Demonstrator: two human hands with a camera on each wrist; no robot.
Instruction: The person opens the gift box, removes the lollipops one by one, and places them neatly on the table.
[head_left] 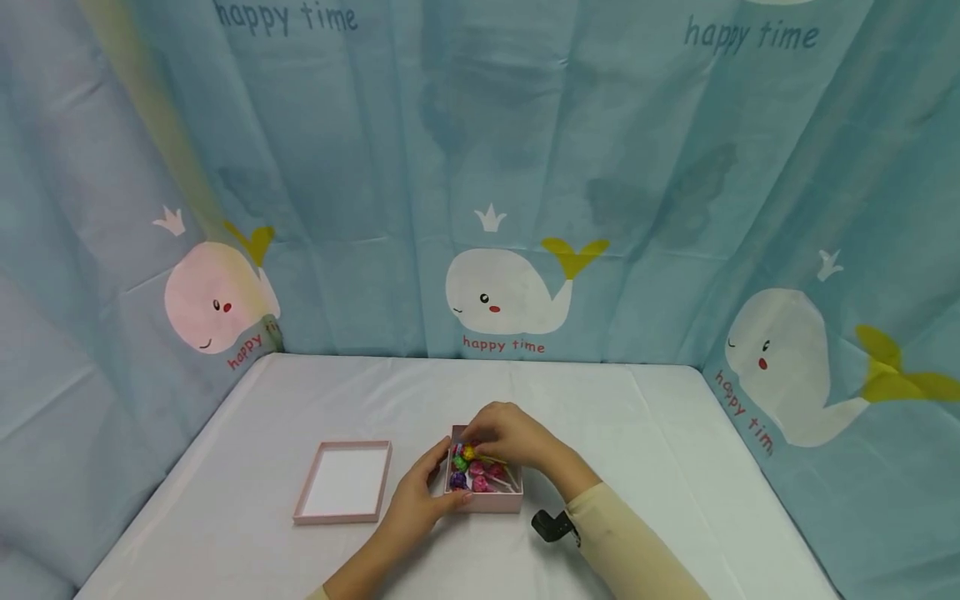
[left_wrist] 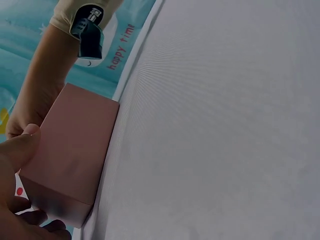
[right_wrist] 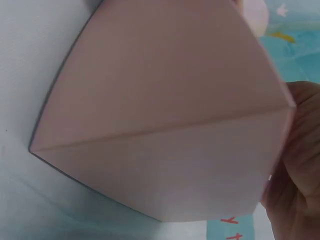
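1. The pink box sits on the white worktop, open at the top, with colourful wrapped lollipops inside.
2. The left hand grasps the box at its near left corner, thumb at the front, fingers along the left side.
3. The right hand reaches into the box from above, its fingertips by the lollipops; whether it pinches one, I cannot tell.
4. A shallow pink-rimmed lid lies to the left, apart from the box, white inside facing up.

In the lower centre you have two hands, one box and one lid; lollipops are too crowded to count. Mid-frame, you see three whales.
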